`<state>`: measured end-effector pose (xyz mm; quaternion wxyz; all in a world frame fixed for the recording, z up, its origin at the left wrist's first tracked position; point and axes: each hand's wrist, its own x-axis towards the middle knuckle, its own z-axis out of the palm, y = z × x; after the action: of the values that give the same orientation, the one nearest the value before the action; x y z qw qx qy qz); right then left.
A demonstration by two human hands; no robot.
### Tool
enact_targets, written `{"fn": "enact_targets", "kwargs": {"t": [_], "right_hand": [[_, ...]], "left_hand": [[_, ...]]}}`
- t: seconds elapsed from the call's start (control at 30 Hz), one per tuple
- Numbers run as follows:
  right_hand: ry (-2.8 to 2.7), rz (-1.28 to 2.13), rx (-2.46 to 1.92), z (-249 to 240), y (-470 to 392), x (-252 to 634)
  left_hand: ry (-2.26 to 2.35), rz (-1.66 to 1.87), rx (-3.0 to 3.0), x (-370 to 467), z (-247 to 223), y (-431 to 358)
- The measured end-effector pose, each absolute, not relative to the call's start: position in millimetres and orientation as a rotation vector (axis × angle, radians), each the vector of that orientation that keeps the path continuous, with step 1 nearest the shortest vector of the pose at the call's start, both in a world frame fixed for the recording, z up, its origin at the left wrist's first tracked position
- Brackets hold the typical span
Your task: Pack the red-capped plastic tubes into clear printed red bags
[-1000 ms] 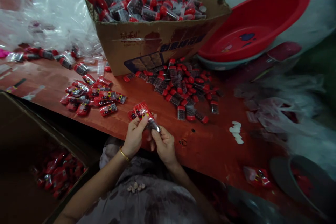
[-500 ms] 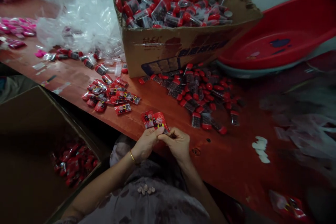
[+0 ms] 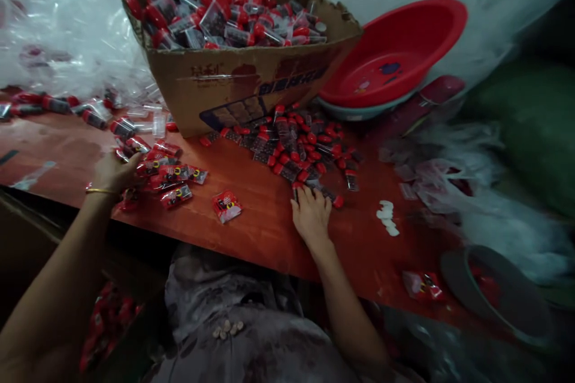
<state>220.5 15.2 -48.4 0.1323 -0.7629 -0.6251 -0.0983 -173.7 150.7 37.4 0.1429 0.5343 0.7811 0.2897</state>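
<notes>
On the left, my left hand (image 3: pixel 114 172) reaches to the near-left edge of a pile of small red printed packets (image 3: pixel 173 172). Its thumb is stretched out away from the fingers, which are partly hidden behind the hand and packets. My right hand (image 3: pixel 312 215) lies at the near edge of a heap of red-capped clear tubes with dark contents (image 3: pixel 291 140). Its fingers are apart and rest over the nearest tubes. Between the two hands a single flat red packet (image 3: pixel 227 206) lies on the table.
Behind the heap stands a torn cardboard box (image 3: pixel 179 93) filled with red-capped tubes. A red basin (image 3: pixel 359 75) leans at the right. White discs (image 3: pixel 387 218), another red packet (image 3: pixel 422 285) and plastic bags (image 3: pixel 449 185) lie on the right. Clear plastic (image 3: pixel 85 30) is piled at left.
My hands have parted from the packet they held together. The left moved left to the packet pile, the right to the tube heap. The view has shifted right.
</notes>
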Motion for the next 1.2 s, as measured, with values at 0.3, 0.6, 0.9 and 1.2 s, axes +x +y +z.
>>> {"fn": "enact_targets", "kwargs": {"t": [0.3, 0.6, 0.9, 1.2], "right_hand": [[-1.867, -0.213, -2.069, -61, -9, 179], [-1.835, -0.166, -1.811, -51, -11, 161], [-1.613, 0.466, -1.684, -32, 28, 119], [-1.325, 0.932, -1.374, -32, 48, 114]], "left_hand": [[1.618, 0.553, 2.466, -64, -11, 77], [1.704, 0.479, 2.387, -42, -42, 68], [1.619, 0.859, 2.235, -38, -31, 63], [1.240, 1.139, 1.244, -25, -25, 66]]}}
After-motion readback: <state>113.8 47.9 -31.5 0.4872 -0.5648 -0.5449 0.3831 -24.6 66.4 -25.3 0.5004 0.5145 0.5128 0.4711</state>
